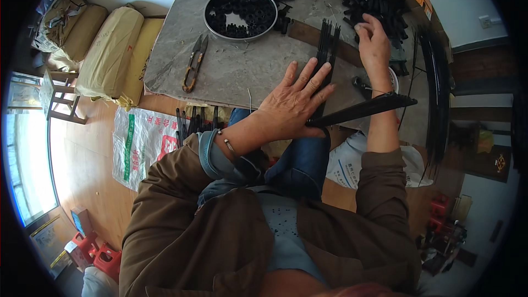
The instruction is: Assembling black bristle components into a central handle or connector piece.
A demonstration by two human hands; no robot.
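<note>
Black rods [328,38] at table edge [220,99] | left fingers [306,73] spread wide | right fingers [377,27] half-curled | room toward scissors [203,47]

Daylight glares white through the window [33,165] on my left and shines off the floor [80,154]; my right side is dimmer. My left hand [291,102] looks fairly sharp; straight lines bend toward the blackened edges.

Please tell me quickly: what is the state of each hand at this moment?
Left hand: open, fingers spread, across the thin black rods.
Right hand: fingers partly curled; whether it pinches something small cannot be told.
</note>
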